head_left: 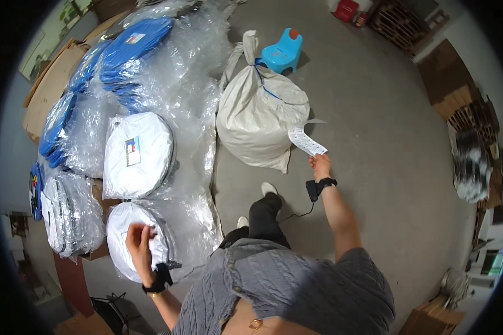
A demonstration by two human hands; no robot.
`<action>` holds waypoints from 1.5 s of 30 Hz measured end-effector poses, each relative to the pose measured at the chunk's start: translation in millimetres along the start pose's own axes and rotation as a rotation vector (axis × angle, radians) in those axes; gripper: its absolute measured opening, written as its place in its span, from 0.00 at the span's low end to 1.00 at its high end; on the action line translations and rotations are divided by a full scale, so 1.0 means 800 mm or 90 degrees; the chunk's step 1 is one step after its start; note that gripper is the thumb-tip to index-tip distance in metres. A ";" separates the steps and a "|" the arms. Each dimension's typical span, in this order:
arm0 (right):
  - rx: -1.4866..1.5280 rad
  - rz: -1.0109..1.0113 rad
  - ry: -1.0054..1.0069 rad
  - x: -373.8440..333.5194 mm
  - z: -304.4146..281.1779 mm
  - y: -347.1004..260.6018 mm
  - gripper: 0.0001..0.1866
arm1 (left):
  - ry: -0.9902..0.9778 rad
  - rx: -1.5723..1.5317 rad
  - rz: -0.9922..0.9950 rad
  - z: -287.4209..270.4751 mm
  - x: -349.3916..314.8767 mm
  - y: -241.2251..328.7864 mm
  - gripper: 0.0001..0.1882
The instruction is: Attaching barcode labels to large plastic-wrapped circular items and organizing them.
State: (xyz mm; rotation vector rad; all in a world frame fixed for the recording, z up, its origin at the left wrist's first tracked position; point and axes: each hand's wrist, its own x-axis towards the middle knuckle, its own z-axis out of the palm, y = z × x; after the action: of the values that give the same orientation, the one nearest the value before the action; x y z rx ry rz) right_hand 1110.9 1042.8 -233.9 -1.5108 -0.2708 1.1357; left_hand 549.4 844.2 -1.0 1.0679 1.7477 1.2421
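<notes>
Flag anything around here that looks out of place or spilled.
A small blue plastic seat stands just beyond the tied white sack; it looks oddly toylike beside the plastic-wrapped packages. No spill is visible.

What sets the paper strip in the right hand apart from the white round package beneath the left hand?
The paper strip is long and narrow; the white round package is disc-shaped. The strip looks smaller than the package. The right hand grips the strip by one end, while the package lies beneath the left hand; touch is unclear. Both are mainly white.
</notes>
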 end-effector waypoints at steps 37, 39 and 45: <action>-0.536 0.122 -0.802 -0.028 0.549 0.168 0.16 | 0.778 -0.086 -0.420 0.166 -0.280 0.034 0.06; -0.559 0.122 -0.853 -0.104 0.521 0.196 0.13 | 0.803 -0.065 -0.434 0.162 -0.339 0.027 0.04; -0.597 0.304 -0.934 -0.291 0.416 0.276 0.30 | 0.919 -0.030 -0.485 0.158 -0.483 0.029 0.04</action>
State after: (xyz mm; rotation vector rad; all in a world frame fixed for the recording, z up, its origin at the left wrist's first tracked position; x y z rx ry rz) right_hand 650.6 1021.1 -262.4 -1.1598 -1.6707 2.6016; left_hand 817.9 539.4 24.0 -0.8431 2.6362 1.5495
